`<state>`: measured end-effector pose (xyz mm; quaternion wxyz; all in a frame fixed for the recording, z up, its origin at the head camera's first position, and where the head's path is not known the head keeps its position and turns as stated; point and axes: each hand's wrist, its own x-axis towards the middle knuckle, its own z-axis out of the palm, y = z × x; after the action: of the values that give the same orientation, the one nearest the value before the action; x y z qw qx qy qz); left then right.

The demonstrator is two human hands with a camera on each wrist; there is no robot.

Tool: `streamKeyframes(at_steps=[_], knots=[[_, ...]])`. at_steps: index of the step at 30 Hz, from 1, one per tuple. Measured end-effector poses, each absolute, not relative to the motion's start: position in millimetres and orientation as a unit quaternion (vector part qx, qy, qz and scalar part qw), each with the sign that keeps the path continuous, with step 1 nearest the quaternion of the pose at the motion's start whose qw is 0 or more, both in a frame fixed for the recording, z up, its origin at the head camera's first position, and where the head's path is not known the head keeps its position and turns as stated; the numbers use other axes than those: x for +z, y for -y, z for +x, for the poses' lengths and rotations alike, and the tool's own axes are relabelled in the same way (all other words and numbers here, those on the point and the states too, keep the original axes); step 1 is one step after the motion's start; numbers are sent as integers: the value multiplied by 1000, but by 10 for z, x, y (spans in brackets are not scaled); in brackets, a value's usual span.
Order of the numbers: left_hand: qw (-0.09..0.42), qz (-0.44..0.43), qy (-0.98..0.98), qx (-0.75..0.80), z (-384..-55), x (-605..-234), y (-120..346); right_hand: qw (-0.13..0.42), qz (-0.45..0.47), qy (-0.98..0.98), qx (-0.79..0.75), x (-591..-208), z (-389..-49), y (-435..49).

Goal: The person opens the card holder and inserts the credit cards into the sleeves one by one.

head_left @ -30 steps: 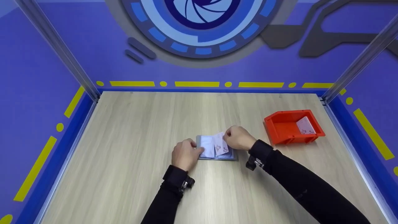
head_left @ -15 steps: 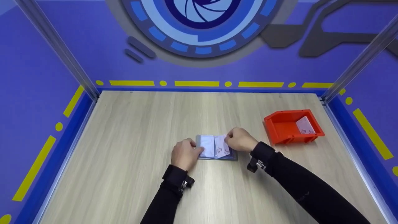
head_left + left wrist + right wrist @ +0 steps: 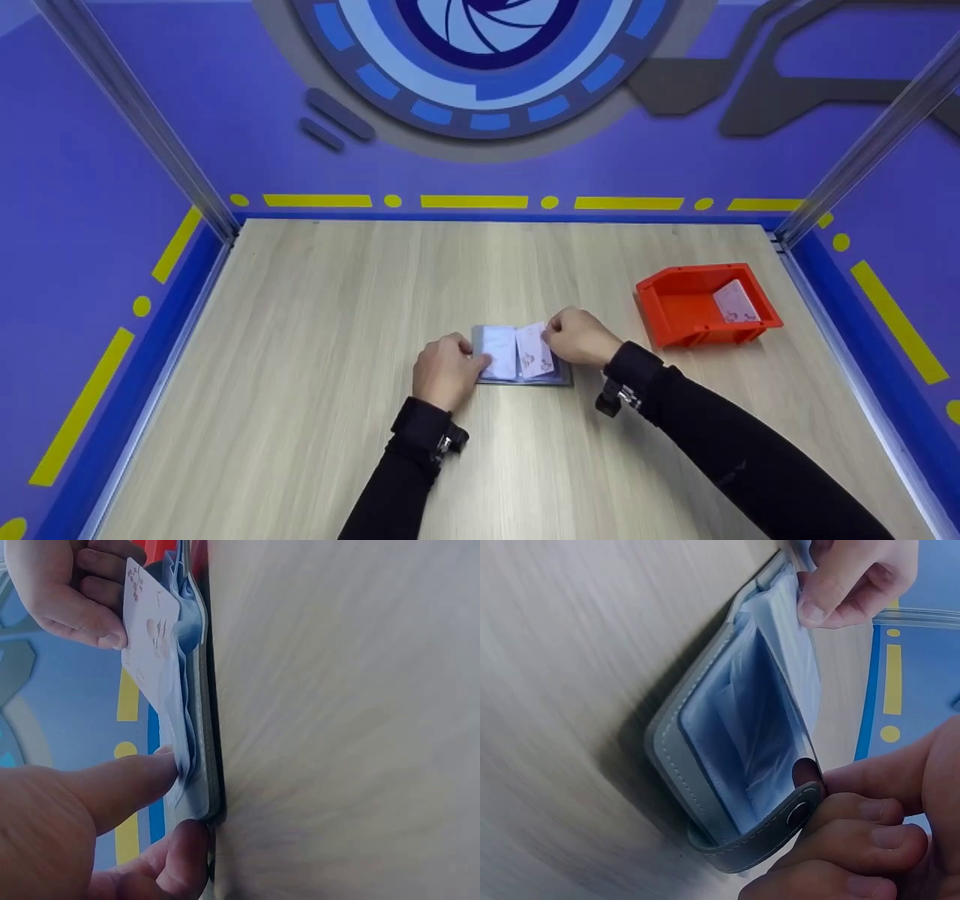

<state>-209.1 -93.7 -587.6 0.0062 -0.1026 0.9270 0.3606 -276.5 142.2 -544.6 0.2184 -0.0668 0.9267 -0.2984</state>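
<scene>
Pinching a printed card (image 3: 534, 352) by its right edge, the grip of the right hand (image 3: 581, 337) holds it tilted over the right half of an open card holder (image 3: 499, 352) lying on the counter (image 3: 337, 300). The left hand (image 3: 448, 373) pinches the holder's left edge, thumb on the clear sleeves (image 3: 184, 709). Farther right, a red bin (image 3: 679, 313) contains a pink card (image 3: 736, 302).

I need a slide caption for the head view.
Left hand holds an open card holder; right hand pinches a printed card.
</scene>
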Motion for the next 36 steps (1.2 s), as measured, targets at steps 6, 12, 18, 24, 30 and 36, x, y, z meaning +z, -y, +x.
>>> streamKeyframes(at_steps=[6, 12, 18, 24, 30, 36], knots=[[2, -99, -927, 361, -2090, -5873, 938, 216, -73, -926, -301, -5464, -2769, -1437], [3, -98, -928, 359, -2089, -5863, 932, 219, -67, -925, -303, -5456, -2769, -1426], [1, -99, -929, 358, -2086, -5863, 930, 221, -57, -927, -298, -5464, -2765, -1415], [10, -106, -927, 359, -2085, -5857, 931, 225, -59, -928, -291, -5472, -2768, -1379], [7, -99, -928, 359, -2088, -5860, 937, 218, -64, -930, -289, -5470, -2769, -1349], [6, -94, -928, 360, -2095, -5866, 945, 208, -65, -935, -281, -5476, -2770, -1316]])
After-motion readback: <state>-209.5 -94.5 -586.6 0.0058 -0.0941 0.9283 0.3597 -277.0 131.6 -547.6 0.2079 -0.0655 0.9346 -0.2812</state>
